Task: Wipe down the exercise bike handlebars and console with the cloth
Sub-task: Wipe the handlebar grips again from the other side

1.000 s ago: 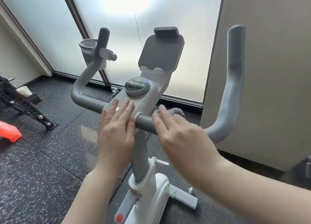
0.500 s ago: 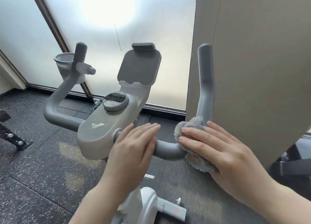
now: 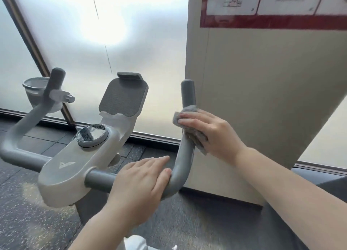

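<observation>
The exercise bike's grey handlebar [image 3: 185,156] curves up on the right to a rounded tip. My right hand [image 3: 210,131] grips a fluffy grey cloth [image 3: 195,135] wrapped around the upright part of that right bar, a little below the tip. My left hand [image 3: 139,188] rests flat over the horizontal bar just right of the console, fingers straight. The light grey console [image 3: 75,167] carries a round display [image 3: 92,134] and a tilted tablet holder [image 3: 123,97]. The left handlebar [image 3: 20,129] rises at the far left.
A beige wall panel [image 3: 262,99] with a red-framed poster [image 3: 272,7] stands right behind the right bar. Frosted glass [image 3: 93,43] fills the background. A grey cup holder [image 3: 35,92] hangs on the left bar. Dark speckled rubber floor [image 3: 28,221] lies below.
My right hand slid the cloth from the bar near the console around the bend and up the right upright. My left hand moved right along the horizontal bar. The view shifted right.
</observation>
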